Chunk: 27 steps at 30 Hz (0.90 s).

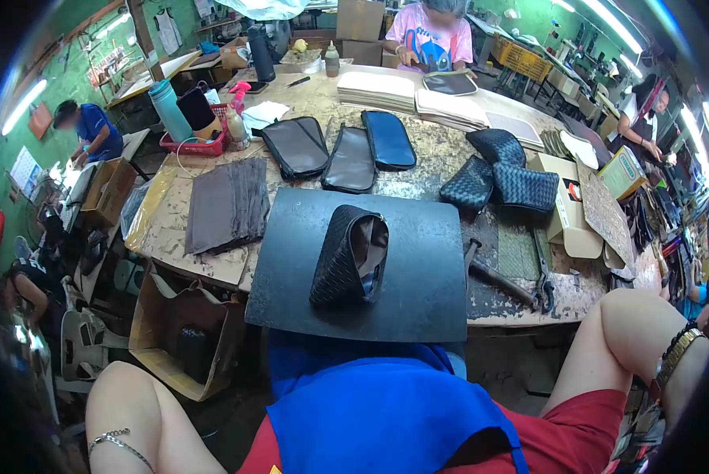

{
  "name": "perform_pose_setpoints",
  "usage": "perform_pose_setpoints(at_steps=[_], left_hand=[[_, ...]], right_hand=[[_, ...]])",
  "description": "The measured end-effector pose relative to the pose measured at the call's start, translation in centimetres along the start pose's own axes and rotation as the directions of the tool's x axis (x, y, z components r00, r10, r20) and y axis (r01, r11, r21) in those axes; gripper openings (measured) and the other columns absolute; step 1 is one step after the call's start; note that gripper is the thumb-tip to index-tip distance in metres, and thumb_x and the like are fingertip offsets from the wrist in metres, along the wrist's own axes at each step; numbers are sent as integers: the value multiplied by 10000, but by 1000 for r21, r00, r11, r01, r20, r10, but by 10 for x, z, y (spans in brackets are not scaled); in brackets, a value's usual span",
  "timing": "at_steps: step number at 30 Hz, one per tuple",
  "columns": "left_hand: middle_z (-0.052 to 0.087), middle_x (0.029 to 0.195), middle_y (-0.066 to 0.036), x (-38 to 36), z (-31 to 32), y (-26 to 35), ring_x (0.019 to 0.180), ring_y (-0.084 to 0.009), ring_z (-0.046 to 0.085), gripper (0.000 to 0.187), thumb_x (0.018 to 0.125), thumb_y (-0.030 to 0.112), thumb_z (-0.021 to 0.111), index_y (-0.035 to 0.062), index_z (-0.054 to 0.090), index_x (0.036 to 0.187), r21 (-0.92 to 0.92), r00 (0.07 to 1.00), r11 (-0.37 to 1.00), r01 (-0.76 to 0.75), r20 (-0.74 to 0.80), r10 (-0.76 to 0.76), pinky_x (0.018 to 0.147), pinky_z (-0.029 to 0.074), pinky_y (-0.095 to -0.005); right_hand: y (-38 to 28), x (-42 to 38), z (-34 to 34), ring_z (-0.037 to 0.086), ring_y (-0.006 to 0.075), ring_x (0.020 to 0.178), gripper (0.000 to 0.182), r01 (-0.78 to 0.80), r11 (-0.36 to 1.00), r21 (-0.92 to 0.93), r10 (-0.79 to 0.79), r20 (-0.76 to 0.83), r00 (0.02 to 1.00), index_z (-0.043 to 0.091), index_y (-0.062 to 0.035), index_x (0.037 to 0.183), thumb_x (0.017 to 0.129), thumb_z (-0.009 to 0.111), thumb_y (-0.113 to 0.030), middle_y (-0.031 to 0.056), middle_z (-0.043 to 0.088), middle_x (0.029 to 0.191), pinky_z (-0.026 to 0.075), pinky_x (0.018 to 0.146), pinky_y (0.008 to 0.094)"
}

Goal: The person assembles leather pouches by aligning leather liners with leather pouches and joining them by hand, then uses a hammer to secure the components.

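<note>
Both my hands are out of sight beyond the lower frame edges. Only my bent arms show, a chain bracelet (120, 441) on the left wrist and a gold-coloured watch (677, 363) on the right. In front of me a black woven pouch (335, 257) stands on a dark board (426, 272), its mouth open to the right and brown lining (368, 246) showing. Neither arm touches it. Beyond the board lie flat zip pouches (295, 148), and to the right sit several woven pouches (526, 187).
A hammer (501, 283) and a pincer-like metal tool (543, 276) lie right of the board. Brown sheets (226, 205) are stacked left. A red basket (196, 147) and an open carton (564, 207) flank the worktable. Across it sits a person in pink (431, 39).
</note>
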<state>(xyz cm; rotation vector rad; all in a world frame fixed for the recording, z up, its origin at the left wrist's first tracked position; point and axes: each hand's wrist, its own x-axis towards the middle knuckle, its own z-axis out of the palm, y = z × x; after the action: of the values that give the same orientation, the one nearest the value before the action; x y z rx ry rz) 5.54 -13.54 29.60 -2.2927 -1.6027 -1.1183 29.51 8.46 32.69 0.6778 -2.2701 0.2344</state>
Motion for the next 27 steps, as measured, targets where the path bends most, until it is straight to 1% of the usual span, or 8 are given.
perform_pose_setpoints(at_steps=[6,9,27], left_hand=[[421,1450,-226,0,1,-1,1373,-435,388,863,776,550,724,107,373,1428,8,1000,1000,8,10,-8,1146,223,-612],[422,1449,-226,-1,2,-1,1372,-436,388,868,773,550,729,108,372,1429,-3,1000,1000,11,-10,-11,1146,223,-612],[424,1443,-224,-3,3,-1,1368,-440,389,895,753,552,757,117,364,1429,27,1000,1000,13,2,-13,1143,222,-616]], right_hand=[[0,-3,-5,571,249,1162,417,7,1000,-6,-7,-12,1000,531,-44,1321,929,510,-185,108,595,1280,453,986,387],[3,-1,-4,571,250,1164,420,10,1000,-4,-10,17,1000,529,-43,1323,928,510,-184,109,595,1283,452,988,388],[3,-5,0,568,257,1173,438,34,999,-5,-35,-12,999,522,-38,1333,919,509,-181,115,592,1298,447,999,393]])
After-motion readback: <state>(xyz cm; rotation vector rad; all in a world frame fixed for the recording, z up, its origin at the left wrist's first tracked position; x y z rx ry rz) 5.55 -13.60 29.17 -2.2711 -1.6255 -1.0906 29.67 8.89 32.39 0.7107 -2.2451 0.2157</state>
